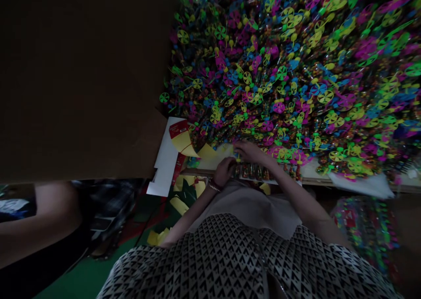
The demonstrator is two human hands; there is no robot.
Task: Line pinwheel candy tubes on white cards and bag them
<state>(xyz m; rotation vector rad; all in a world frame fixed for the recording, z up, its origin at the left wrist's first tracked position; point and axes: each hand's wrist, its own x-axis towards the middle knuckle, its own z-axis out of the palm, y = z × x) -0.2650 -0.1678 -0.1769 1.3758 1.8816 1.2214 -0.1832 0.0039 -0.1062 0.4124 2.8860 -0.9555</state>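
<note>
My left hand (pixel 224 171) is at the table's front edge, with fingers curled in at the left end of a row of small candy-filled tubes (pixel 252 171). Just beyond it my right hand (pixel 249 151) reaches in from the right, its fingertips pinched together beside the left hand. Whatever lies between the fingers is too small and dark to name. Past both hands spreads a big heap of clear candy tubes with fan tops (pixel 263 88) in yellow, green, pink and blue. A clear plastic bag (pixel 213 160) seems to lie left of my fingers.
A large cardboard box (pixel 82 79) stands at the left. White and red printed card (pixel 164 158) and yellow paper (pixel 184 144) lie beside it. A co-worker's arm (pixel 39 228) shows at lower left. White sheeting (pixel 362 185) overhangs the edge at right, above packed bags (pixel 368 228).
</note>
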